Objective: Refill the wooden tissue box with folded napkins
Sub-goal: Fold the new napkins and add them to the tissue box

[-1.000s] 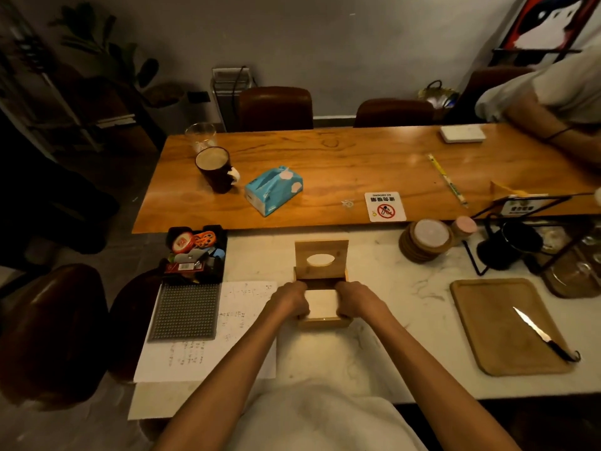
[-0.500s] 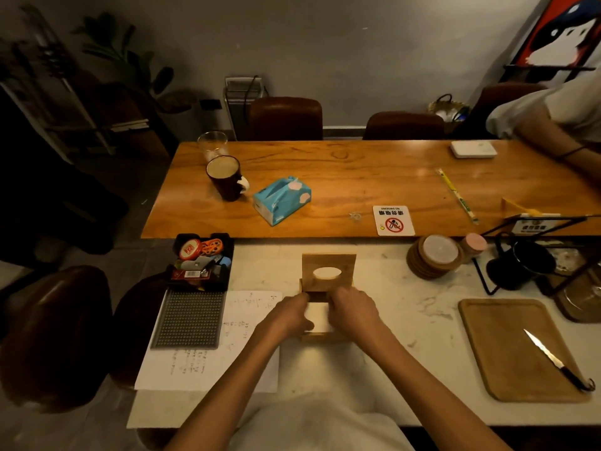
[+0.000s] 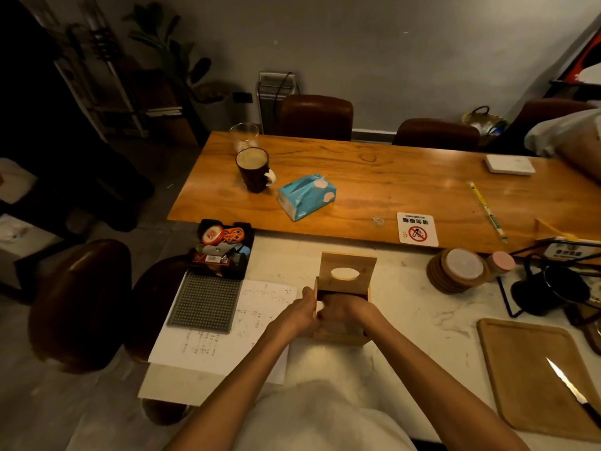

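The wooden tissue box (image 3: 338, 336) stands on the white marble counter in front of me, its lid (image 3: 347, 268) with an oval slot swung up at the far side. My right hand (image 3: 344, 309) reaches down inside the box and covers the white folded napkins, of which only a sliver (image 3: 320, 306) shows. My left hand (image 3: 300, 312) grips the box's left wall from outside.
A paper sheet (image 3: 224, 336) and grey dotted mat (image 3: 205, 301) lie left. A cutting board (image 3: 533, 375) with a knife (image 3: 572, 390) lies right. Coasters (image 3: 455, 271) and a black kettle (image 3: 549, 291) sit behind right. A blue tissue pack (image 3: 307, 196) and mug (image 3: 253, 169) stand on the wooden table.
My right hand has moved from the box's right side down into the box, over the napkins. My left hand stayed at the left wall. My head turned left.
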Tool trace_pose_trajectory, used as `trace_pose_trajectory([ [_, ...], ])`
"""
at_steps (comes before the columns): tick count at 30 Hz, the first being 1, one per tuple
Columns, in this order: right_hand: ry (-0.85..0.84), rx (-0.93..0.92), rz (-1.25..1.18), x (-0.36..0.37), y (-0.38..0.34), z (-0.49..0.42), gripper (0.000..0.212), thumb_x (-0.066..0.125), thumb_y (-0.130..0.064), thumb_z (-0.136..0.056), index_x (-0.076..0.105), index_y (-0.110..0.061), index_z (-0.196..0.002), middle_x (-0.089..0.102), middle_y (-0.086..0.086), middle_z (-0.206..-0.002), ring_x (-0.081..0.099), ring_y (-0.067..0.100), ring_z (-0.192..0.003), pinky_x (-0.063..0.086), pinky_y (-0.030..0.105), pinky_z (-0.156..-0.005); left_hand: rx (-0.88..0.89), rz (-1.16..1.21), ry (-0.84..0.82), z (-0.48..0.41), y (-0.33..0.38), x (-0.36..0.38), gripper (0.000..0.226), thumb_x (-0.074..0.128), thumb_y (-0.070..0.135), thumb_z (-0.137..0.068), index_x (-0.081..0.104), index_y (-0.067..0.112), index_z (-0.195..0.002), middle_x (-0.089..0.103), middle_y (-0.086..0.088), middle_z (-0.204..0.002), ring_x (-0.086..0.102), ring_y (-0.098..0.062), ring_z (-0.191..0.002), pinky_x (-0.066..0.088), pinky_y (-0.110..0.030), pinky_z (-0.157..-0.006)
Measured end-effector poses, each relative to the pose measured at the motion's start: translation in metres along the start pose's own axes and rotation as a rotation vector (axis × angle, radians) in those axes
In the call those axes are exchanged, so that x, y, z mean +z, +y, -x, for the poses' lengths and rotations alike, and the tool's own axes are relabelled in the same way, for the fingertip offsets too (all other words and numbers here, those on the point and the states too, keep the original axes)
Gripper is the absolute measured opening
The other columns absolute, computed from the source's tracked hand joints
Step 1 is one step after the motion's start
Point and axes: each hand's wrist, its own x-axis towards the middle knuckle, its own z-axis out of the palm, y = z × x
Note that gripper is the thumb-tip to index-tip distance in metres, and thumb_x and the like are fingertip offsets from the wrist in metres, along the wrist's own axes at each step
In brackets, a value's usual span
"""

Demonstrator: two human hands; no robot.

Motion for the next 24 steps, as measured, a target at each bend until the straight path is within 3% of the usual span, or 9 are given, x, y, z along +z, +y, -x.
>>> trace_pose_trajectory([
  [4, -0.073, -0.095, 0.201, -0.003, 0.004, -0.003, 0.026, 0.049, -0.026, -0.093, 0.056, -0.017, -0.116, 0.06, 0.002, -0.126, 0.056, 0.017, -0.101, 0.037, 0.025, -0.082, -0.035, 0.029, -0.012, -0.003, -0.001, 0.001, 0.054, 0.062, 0.015, -0.085, 0.027, 0.003, -0.124, 0.061, -0.023, -0.11, 0.065, -0.034, -0.098, 0.056, -0.048, -0.085],
  [6, -0.073, -0.132, 0.17, 0.001, 0.008, -0.008, 0.009, 0.046, -0.023, -0.095, 0.055, -0.021, -0.092, 0.063, 0.002, -0.111, 0.051, 0.009, -0.081, 0.038, 0.019, -0.078, -0.05, 0.039, -0.026, -0.003, 0.0, 0.0, 0.056, 0.061, 0.012, -0.086, 0.024, 0.002, -0.127, 0.06, -0.024, -0.112, 0.065, -0.035, -0.102, 0.056, -0.047, -0.086],
  [8, -0.031, -0.17, 0.233, 0.0, 0.008, -0.004, 0.01, 0.047, -0.024, -0.094, 0.051, -0.023, -0.085, 0.058, -0.005, -0.093, 0.05, 0.01, -0.083, 0.038, 0.019, -0.08, -0.065, 0.06, -0.031, -0.004, 0.001, 0.0, 0.061, 0.061, 0.011, -0.085, 0.021, 0.001, -0.131, 0.06, -0.024, -0.113, 0.065, -0.035, -0.103, 0.056, -0.048, -0.087],
  [11, -0.036, -0.187, 0.221, 0.002, 0.006, -0.007, 0.002, 0.049, -0.028, -0.091, 0.048, -0.028, -0.089, 0.054, -0.005, -0.095, 0.051, 0.015, -0.095, 0.04, 0.027, -0.09, -0.075, 0.062, -0.025, -0.005, 0.0, 0.001, 0.069, 0.062, 0.011, -0.085, 0.017, 0.001, -0.136, 0.059, -0.023, -0.113, 0.066, -0.034, -0.101, 0.056, -0.048, -0.087],
  [13, 0.008, -0.205, 0.212, 0.004, 0.006, -0.005, 0.009, 0.051, -0.026, -0.089, 0.051, -0.035, -0.085, 0.055, -0.005, -0.1, 0.053, 0.017, -0.095, 0.041, 0.027, -0.086, -0.066, 0.056, -0.017, -0.005, 0.0, 0.001, 0.074, 0.063, 0.013, -0.085, 0.012, 0.002, -0.139, 0.059, -0.023, -0.114, 0.066, -0.033, -0.101, 0.057, -0.045, -0.087],
  [16, 0.159, -0.133, 0.124, 0.011, 0.016, -0.007, 0.042, 0.052, -0.022, -0.085, 0.054, -0.035, -0.124, 0.065, 0.001, -0.116, 0.061, 0.023, -0.1, 0.046, 0.029, -0.077, -0.01, 0.023, 0.007, -0.002, -0.001, 0.005, 0.061, 0.062, 0.014, -0.088, 0.017, 0.011, -0.129, 0.059, -0.017, -0.105, 0.065, -0.032, -0.097, 0.054, -0.039, -0.08],
  [17, 0.221, -0.101, 0.106, 0.014, 0.021, -0.005, 0.043, 0.052, -0.02, -0.087, 0.054, -0.031, -0.128, 0.066, 0.003, -0.116, 0.063, 0.023, -0.099, 0.049, 0.03, -0.077, 0.012, -0.002, 0.014, -0.001, -0.001, 0.006, 0.054, 0.062, 0.013, -0.088, 0.021, 0.014, -0.124, 0.058, -0.015, -0.101, 0.064, -0.031, -0.094, 0.051, -0.037, -0.076],
  [20, 0.412, 0.042, 0.178, 0.011, 0.04, 0.006, 0.027, 0.055, -0.023, -0.091, 0.063, -0.02, -0.116, 0.062, 0.006, -0.116, 0.06, 0.022, -0.1, 0.053, 0.033, -0.082, 0.037, -0.067, -0.044, -0.003, 0.004, 0.005, 0.055, 0.063, 0.018, -0.088, 0.026, 0.02, -0.127, 0.057, -0.015, -0.114, 0.063, -0.03, -0.099, 0.05, -0.037, -0.077],
  [24, 0.255, 0.136, 0.206, 0.004, 0.053, 0.007, 0.038, 0.06, -0.031, -0.088, 0.055, -0.022, -0.125, 0.056, 0.008, -0.122, 0.057, 0.024, -0.108, 0.051, 0.034, -0.088, -0.055, -0.17, -0.179, -0.013, 0.023, -0.008, 0.072, 0.062, 0.034, -0.089, 0.02, 0.026, -0.147, 0.053, -0.016, -0.134, 0.062, -0.033, -0.109, 0.057, -0.041, -0.084],
])
